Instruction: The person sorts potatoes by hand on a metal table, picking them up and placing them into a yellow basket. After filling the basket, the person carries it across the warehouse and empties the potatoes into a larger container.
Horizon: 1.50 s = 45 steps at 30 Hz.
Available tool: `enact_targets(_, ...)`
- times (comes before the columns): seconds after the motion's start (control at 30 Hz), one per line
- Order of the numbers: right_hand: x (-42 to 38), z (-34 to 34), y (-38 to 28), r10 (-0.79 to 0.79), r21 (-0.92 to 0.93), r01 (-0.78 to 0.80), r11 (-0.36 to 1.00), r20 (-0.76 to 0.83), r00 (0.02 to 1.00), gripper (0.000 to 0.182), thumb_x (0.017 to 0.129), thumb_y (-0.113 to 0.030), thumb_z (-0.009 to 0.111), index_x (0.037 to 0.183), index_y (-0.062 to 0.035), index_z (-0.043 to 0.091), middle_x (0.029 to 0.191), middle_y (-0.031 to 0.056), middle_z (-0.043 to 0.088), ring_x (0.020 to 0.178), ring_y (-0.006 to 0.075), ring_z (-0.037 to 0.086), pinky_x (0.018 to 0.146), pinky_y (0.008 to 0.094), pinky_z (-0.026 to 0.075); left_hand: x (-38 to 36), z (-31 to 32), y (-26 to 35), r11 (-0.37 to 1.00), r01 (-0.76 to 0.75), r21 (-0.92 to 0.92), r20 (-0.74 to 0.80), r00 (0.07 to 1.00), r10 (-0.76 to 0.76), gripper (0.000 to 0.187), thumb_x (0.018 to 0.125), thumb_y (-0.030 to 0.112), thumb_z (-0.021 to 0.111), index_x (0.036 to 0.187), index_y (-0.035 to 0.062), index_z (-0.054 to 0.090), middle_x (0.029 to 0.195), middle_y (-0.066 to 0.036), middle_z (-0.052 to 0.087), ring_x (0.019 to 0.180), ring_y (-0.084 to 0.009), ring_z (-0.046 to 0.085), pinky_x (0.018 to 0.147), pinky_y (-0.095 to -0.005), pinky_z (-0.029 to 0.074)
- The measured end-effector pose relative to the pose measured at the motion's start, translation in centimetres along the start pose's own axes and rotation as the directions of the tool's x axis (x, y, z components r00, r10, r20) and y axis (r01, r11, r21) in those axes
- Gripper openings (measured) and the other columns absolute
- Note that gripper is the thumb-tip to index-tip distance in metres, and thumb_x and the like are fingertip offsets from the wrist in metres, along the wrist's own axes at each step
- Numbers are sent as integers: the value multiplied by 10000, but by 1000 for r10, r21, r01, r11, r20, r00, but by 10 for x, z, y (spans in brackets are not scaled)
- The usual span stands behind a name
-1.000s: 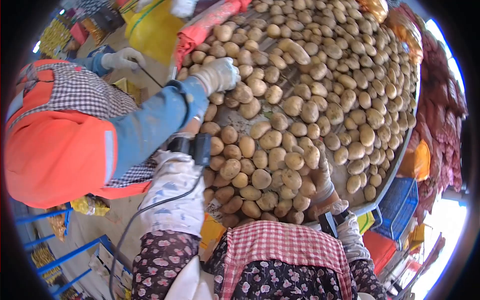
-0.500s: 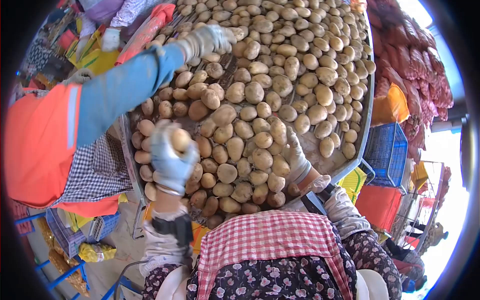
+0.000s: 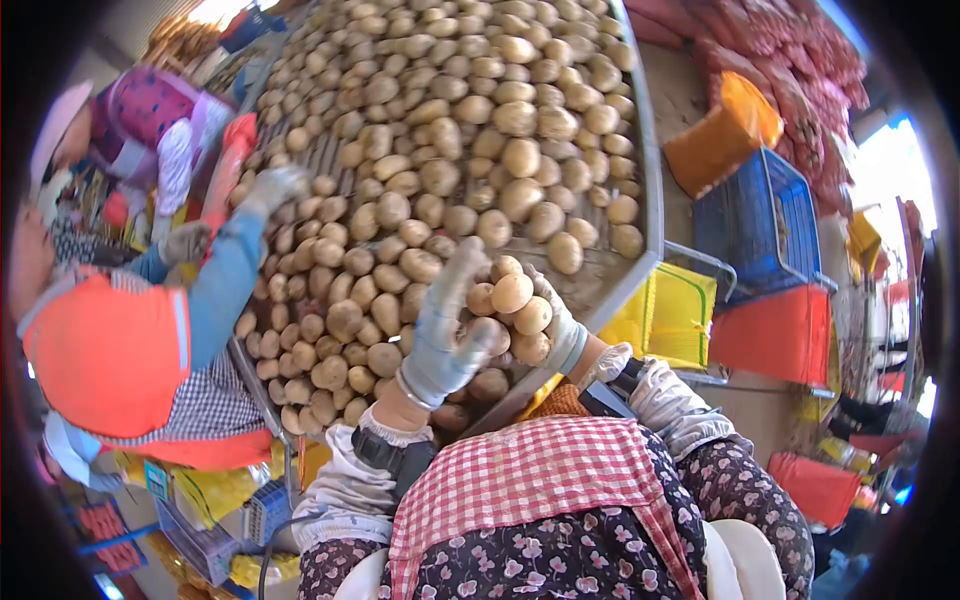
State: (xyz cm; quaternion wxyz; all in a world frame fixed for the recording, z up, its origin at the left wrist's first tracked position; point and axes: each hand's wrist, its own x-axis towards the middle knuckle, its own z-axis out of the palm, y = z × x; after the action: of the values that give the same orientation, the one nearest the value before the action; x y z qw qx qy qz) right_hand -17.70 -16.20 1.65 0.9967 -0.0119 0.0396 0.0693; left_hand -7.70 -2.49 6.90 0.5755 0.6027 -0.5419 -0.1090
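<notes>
Many potatoes (image 3: 385, 210) cover a large metal-edged sorting table (image 3: 647, 150). Near its front edge, my gloved hands cup a small heap of potatoes (image 3: 513, 293) between them. My left hand (image 3: 447, 335) is at the left of the heap, its fingers raised and spread, with the thumb against a potato. My right hand (image 3: 562, 325) curls round the heap's right side, its fingers partly hidden behind the potatoes. Both gloves are pale and dirty.
A co-worker in an orange vest (image 3: 110, 350) reaches onto the table's left side with a gloved hand (image 3: 272, 190). Another person sits beyond. At the right are a yellow bag (image 3: 660, 315), a blue crate (image 3: 755, 225), an orange sack (image 3: 725, 135) and red mesh sacks (image 3: 785, 70).
The view has turned to the right. My left hand has moved across to my right hand, and several potatoes are now gathered between them. The co-worker's arm has drawn back towards the table's left edge.
</notes>
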Motion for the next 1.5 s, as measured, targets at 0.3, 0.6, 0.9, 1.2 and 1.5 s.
enact_targets(0.3,-154,3,-102,-605,-588,536,606,96,790,325,903,-465,586,1014,-163,532,964,101,596,808,263,614,453,335,424,45,112,-17,981,153,123,17,988,-156,574,996,307,458,1429,-33,299,1445,-193,383,1333,-293,386,1122,-397,282)
enact_targets(0.6,-402,-86,-225,-952,-795,605,-37,211,219,588,848,-567,608,1126,-59,505,905,113,618,800,240,629,678,353,543,58,176,-37,960,223,167,110,964,-243,479,984,153,433,1412,-40,342,1458,-175,379,1362,-288,346,1135,-396,254)
enact_targets(0.9,-582,-114,-335,-643,-217,938,-269,-685,-343,753,835,-734,415,1225,-101,535,1203,175,567,1041,379,601,726,428,593,37,180,-40,909,364,202,17,927,-375,463,942,84,453,1379,-55,387,1425,-182,420,1327,-284,394,1116,-392,284)
enact_targets(1.2,-319,-96,-244,-978,-978,-11,207,-207,8,434,992,-335,441,1341,-77,471,1206,110,607,1064,176,576,865,302,452,-34,117,-13,358,379,853,-323,923,-209,781,835,373,617,1448,14,291,1468,-214,324,1354,-404,298,1114,-523,207)
enact_targets(1.5,-78,-4,-109,-282,-615,89,-784,479,831,666,705,-94,696,1316,22,457,1259,224,540,1152,392,521,1008,458,395,-127,25,-43,-33,785,618,-727,556,-403,823,852,513,526,1472,52,239,1518,-237,190,1400,-446,156,1113,-575,158)
